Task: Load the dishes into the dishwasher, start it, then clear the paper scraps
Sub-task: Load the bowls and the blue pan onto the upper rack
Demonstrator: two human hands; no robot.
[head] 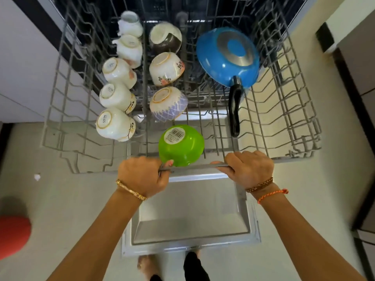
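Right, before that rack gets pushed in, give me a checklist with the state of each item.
1. Both hands on the rack's front bar: left hand and right hand grip it. Ok.
2. Green bowl upside down: ok.
3. Blue pan inside the rack, handle within the front edge: ok.
4. White cups inverted: ok.
5. Door fully down: ok.
6. Paper scrap lies on the floor: not ok.
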